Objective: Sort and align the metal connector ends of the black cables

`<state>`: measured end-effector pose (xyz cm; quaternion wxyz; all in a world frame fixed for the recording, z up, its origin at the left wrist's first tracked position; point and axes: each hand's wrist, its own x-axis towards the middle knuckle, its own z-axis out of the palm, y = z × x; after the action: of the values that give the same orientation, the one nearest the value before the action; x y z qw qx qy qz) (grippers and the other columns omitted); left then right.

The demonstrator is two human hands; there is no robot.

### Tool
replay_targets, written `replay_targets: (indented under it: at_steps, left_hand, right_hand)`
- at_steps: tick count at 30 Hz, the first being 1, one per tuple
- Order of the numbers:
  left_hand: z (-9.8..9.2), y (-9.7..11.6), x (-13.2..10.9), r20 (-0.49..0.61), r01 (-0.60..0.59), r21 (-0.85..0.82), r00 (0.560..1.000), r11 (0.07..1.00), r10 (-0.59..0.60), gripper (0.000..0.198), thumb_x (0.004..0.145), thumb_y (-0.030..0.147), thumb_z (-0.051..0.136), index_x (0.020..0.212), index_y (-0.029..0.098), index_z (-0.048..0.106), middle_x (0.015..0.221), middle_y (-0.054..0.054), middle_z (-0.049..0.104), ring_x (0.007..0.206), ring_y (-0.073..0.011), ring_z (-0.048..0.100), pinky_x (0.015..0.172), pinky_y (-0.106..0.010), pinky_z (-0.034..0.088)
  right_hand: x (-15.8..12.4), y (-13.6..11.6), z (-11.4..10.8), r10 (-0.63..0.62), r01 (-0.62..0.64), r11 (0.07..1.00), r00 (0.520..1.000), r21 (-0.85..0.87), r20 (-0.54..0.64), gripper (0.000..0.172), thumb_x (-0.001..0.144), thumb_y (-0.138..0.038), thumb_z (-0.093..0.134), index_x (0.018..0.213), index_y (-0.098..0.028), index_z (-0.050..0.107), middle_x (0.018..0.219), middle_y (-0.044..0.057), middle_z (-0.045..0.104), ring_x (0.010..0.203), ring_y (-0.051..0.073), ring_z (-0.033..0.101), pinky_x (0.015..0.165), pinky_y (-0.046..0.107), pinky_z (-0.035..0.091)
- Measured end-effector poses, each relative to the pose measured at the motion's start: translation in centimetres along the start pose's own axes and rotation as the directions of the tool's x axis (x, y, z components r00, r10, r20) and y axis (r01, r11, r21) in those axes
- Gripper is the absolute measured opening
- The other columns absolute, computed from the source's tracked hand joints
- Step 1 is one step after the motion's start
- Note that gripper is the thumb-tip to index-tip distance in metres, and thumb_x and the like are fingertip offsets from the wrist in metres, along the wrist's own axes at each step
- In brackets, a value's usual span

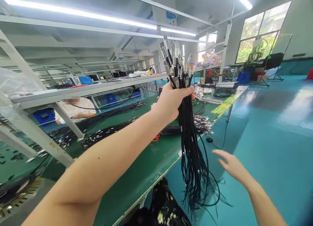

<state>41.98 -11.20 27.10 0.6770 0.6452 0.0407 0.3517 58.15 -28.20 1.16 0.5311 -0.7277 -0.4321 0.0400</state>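
My left hand [171, 100] is raised over the green workbench [137, 174] and closed round a thick bundle of black cables [192, 148]. Their silver connector ends [174, 64] stick up above my fist, and the loose tails hang down past the bench edge. My right hand [231, 164] is lower and to the right, over the floor, fingers stretched out and apart, holding nothing. It hovers just right of the hanging cable tails without touching them.
More black cables with silver ends [107, 128] lie in rows across the bench. A white metal shelf frame [49, 99] crosses the left side. A co-worker in white [78, 108] sits behind it. The teal floor [274, 128] stretches to the right.
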Motion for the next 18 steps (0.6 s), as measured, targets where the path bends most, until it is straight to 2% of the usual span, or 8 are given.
replay_targets:
  at_steps: [3,5,6,8,11,13,15,18]
  left_hand:
    - [1.1,-0.8,0.1,-0.081,-0.002,-0.068,0.997,0.998,-0.003,0.018,0.069,0.005,0.060,0.062,0.017,0.048,0.056,0.001,0.051,0.052,-0.0116,0.051,0.052,-0.026,0.040]
    - [2.3,-1.6,0.1,-0.124,0.021,-0.108,0.992,0.994,-0.035,0.019,0.068,0.003,0.060,0.065,0.017,0.047,0.058,0.002,0.051,0.053,-0.0103,0.050,0.053,-0.025,0.039]
    - [2.8,-1.9,0.1,-0.139,0.034,-0.118,0.989,0.992,-0.050,0.019,0.068,0.004,0.060,0.066,0.017,0.046,0.060,0.003,0.050,0.053,-0.0099,0.050,0.053,-0.025,0.039]
    - [3.4,-2.3,0.2,-0.163,0.053,-0.121,0.984,0.991,-0.072,0.018,0.069,0.006,0.060,0.068,0.017,0.046,0.062,0.002,0.050,0.055,-0.0100,0.050,0.055,-0.025,0.038]
    - [2.7,-2.3,0.8,-0.058,0.085,-0.121,0.994,0.989,-0.092,0.019,0.068,0.012,0.067,0.072,0.018,0.049,0.067,0.002,0.052,0.061,-0.0111,0.052,0.057,-0.025,0.038]
    - [1.0,-2.3,1.3,0.165,0.125,-0.109,0.981,0.986,-0.106,0.026,0.063,0.016,0.073,0.078,0.018,0.052,0.073,0.001,0.054,0.067,-0.0128,0.055,0.061,-0.026,0.040]
    - [-1.2,-2.5,1.7,0.355,0.186,-0.060,0.922,0.981,-0.153,0.038,0.058,0.020,0.078,0.089,0.018,0.054,0.081,-0.002,0.057,0.073,-0.0157,0.057,0.066,-0.030,0.043]
    - [-3.6,-3.6,1.7,0.394,0.282,0.075,0.873,0.956,-0.288,0.063,0.055,0.024,0.081,0.110,0.022,0.049,0.094,-0.007,0.059,0.080,-0.0207,0.060,0.071,-0.038,0.046]
  right_hand:
    - [0.1,-4.9,1.6,-0.079,0.076,0.994,0.996,0.078,0.033,0.066,0.074,-0.038,0.061,0.134,-0.028,0.038,0.138,0.007,0.042,0.122,0.030,0.042,0.096,0.044,0.039]
    - [0.5,-8.6,4.0,-0.181,0.177,0.974,0.983,0.140,0.015,0.091,0.066,-0.037,0.070,0.141,-0.026,0.020,0.144,0.008,0.032,0.126,0.030,0.036,0.099,0.044,0.036]
    - [0.9,-10.1,5.4,-0.152,0.155,0.977,0.988,0.144,-0.031,0.092,0.065,-0.035,0.072,0.140,-0.026,0.019,0.140,0.010,0.037,0.121,0.030,0.041,0.096,0.044,0.039]
    - [1.8,-12.2,8.1,-0.027,0.060,0.988,0.975,0.143,-0.221,0.069,0.069,-0.034,0.067,0.129,-0.022,0.035,0.111,0.010,0.060,0.091,0.027,0.058,0.077,0.042,0.048]
    - [3.3,-12.8,10.2,0.043,0.040,0.951,0.965,0.308,-0.259,0.025,0.075,-0.032,0.061,0.096,-0.021,0.052,0.068,0.000,0.059,0.057,0.018,0.054,0.058,0.033,0.046]
    - [4.1,-12.5,10.0,0.004,0.072,0.851,0.990,0.520,-0.143,0.020,0.075,-0.031,0.062,0.089,-0.021,0.051,0.061,-0.004,0.055,0.051,0.015,0.051,0.052,0.030,0.043]
    - [4.7,-12.3,9.2,-0.040,0.062,0.724,0.998,0.687,-0.048,0.024,0.074,-0.031,0.065,0.091,-0.020,0.052,0.060,-0.005,0.055,0.049,0.013,0.050,0.049,0.028,0.041]
    - [5.1,-12.6,8.1,-0.053,0.052,0.662,0.998,0.747,-0.022,0.028,0.072,-0.032,0.068,0.092,-0.019,0.053,0.059,-0.004,0.056,0.048,0.013,0.049,0.049,0.027,0.039]
